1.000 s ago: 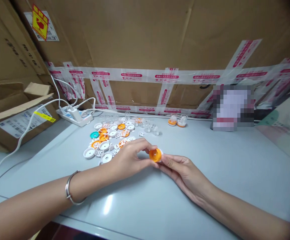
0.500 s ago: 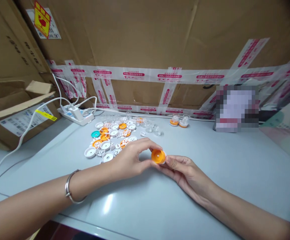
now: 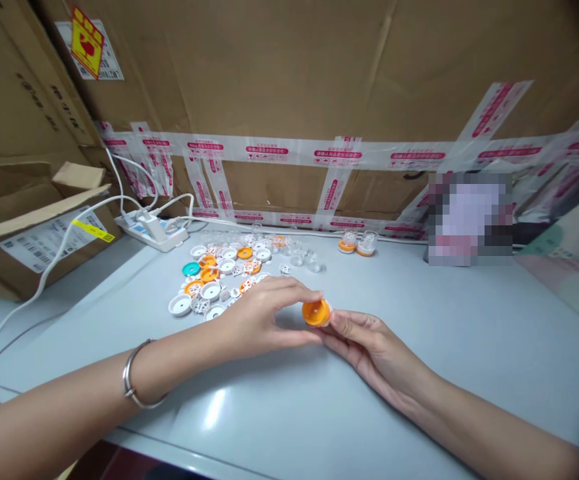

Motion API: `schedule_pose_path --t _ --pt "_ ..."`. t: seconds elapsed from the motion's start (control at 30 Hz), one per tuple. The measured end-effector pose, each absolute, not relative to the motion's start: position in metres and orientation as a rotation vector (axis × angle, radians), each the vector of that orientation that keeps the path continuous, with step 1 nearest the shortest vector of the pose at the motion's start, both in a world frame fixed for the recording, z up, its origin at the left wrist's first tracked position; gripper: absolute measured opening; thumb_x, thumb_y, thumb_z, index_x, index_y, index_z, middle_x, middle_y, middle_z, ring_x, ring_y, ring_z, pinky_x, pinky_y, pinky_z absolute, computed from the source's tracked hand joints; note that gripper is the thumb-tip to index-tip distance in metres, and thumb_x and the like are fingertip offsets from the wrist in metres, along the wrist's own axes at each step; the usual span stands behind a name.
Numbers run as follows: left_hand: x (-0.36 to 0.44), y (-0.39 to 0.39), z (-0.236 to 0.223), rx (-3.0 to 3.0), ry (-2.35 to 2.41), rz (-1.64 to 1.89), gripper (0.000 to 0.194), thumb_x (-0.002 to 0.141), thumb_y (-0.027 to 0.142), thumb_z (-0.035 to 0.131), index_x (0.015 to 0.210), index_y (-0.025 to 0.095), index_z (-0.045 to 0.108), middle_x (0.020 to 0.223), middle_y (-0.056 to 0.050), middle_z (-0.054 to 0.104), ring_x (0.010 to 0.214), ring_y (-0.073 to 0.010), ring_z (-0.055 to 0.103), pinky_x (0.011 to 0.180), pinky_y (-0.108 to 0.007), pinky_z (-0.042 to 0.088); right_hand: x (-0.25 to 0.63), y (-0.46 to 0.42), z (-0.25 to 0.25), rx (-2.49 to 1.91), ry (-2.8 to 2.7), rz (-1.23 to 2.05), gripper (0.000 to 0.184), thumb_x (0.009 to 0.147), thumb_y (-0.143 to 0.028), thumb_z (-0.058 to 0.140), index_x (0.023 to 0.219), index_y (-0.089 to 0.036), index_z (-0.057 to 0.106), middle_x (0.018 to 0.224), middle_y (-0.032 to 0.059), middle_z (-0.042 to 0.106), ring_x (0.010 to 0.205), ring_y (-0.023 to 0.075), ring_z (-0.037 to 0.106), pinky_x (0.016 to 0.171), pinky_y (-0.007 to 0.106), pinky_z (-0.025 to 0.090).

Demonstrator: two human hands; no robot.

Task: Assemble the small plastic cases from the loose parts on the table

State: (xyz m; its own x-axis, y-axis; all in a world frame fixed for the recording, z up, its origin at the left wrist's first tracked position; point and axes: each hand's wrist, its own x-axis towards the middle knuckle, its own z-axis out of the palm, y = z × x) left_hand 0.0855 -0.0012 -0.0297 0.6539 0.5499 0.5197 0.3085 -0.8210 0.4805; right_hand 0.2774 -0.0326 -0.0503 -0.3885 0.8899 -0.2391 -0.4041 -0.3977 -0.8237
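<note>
Left, far side: loose parts [image 3: 180, 305] lie scattered on the table [image 3: 494, 340]. Our left hand [image 3: 262, 317] has thumb and finger spread about the orange cap [image 3: 316, 313], fingertip at its upper rim, thumb clear below. Cap is mid-scene, hollow toward us. Our right hand [image 3: 372, 341] pinches its right edge; we judge a steady right pinch and light left touch best.

There are two hands [image 3: 256, 320] [image 3: 376, 343], one held cup [image 3: 315, 313], one teal disc [image 3: 190, 269] and two capsules [image 3: 348, 244] [image 3: 367, 245].
</note>
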Motion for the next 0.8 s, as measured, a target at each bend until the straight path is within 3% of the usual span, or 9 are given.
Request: schedule_pose_path --t 0.37,0.8 --pt "0.089 -0.011 -0.037 2.559 0.901 1.143 0.024 0.075 0.033 0.068 0.089 0.015 0.061 0.079 -0.003 0.070 0.070 -0.0138 0.063 0.069 -0.028 0.047 0.276 -0.033 -0.050 -0.930 -0.879 1.887 0.016 0.069 -0.030 0.075 0.081 -0.018 0.076 0.080 0.0046 0.074 0.085 0.0163 0.067 0.096 0.031 0.044" --pt "0.083 -0.006 -0.033 2.721 0.628 0.984 0.021 0.086 0.016 0.054 0.107 0.014 0.054 0.097 -0.008 0.066 0.092 -0.0177 0.060 0.081 -0.031 0.048 0.280 -0.031 -0.053 -0.854 -0.936 1.935 0.015 0.074 -0.026 0.071 0.086 -0.017 0.075 0.083 0.0054 0.075 0.088 0.0178 0.067 0.100 0.036 0.042"
